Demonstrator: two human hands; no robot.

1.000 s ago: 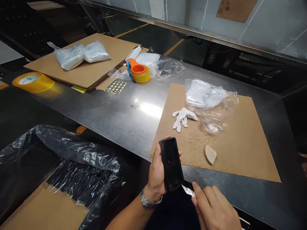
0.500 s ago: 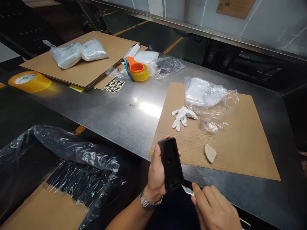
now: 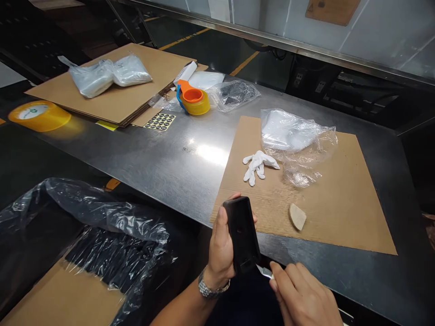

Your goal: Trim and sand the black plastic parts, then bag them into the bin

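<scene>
My left hand (image 3: 221, 248) is closed around a black rectangular plastic case (image 3: 241, 233), its hollow side facing me and a small round hole showing in it. Between the fingers of my right hand (image 3: 302, 290) is a small knife (image 3: 264, 271) with a pointed blade; its handle is mostly hidden by the hand. The blade tip is at the lower right corner of the case. On the cardboard sheet (image 3: 343, 217) beyond lie a white glove (image 3: 259, 165) and a tan, wedge-shaped block (image 3: 297, 217).
Clear plastic bags (image 3: 292, 136) lie on the cardboard. A tape dispenser (image 3: 193, 99), a sticker sheet (image 3: 160, 122), stacked cardboard (image 3: 136, 97) with white bags (image 3: 102, 77), and a yellow tape roll (image 3: 41, 115) are on the metal table (image 3: 152, 167). A plastic-lined box (image 3: 68, 290) stands lower left.
The knife blade and my right hand have shifted very slightly left along the case's lower corner. The case tilts a little differently; both hands keep their holds.
</scene>
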